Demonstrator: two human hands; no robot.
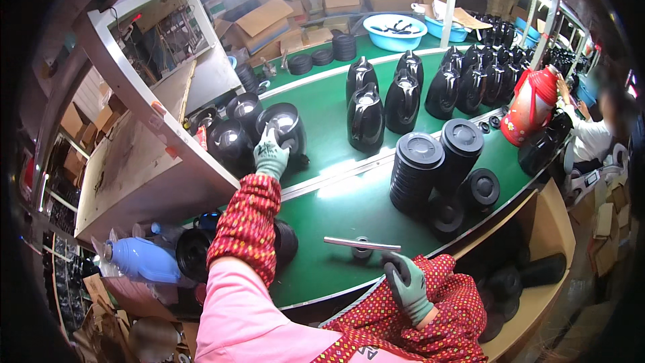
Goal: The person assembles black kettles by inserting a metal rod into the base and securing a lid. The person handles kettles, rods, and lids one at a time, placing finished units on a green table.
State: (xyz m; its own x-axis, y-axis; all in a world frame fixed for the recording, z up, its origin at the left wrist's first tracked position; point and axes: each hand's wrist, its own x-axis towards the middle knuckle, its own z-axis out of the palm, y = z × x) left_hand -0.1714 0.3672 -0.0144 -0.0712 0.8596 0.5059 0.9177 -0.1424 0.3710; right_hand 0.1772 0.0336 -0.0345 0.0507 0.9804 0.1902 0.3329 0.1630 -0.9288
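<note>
My left hand [271, 156], in a pale green glove, reaches forward to a glossy black jug body [287, 121] in the left group on the green bench. Its fingers close on the near side of that jug; their tips are partly hidden. Close to my body, my right hand [408, 289], in a green glove with dark finger coating, is raised with curled fingers. At its fingertips is one end of a slim metal rod [349, 242]. The rod crosses above a small round part [363, 250] on the bench.
Stacked black lids [418, 154] stand right of centre, with rows of black jugs [403, 101] behind. A red flask [531, 104] stands farther right, near a co-worker [594, 128]. A blue flask [141, 260] lies left. An open carton [537, 242] holds dark parts; a blue basin [395, 33] sits behind.
</note>
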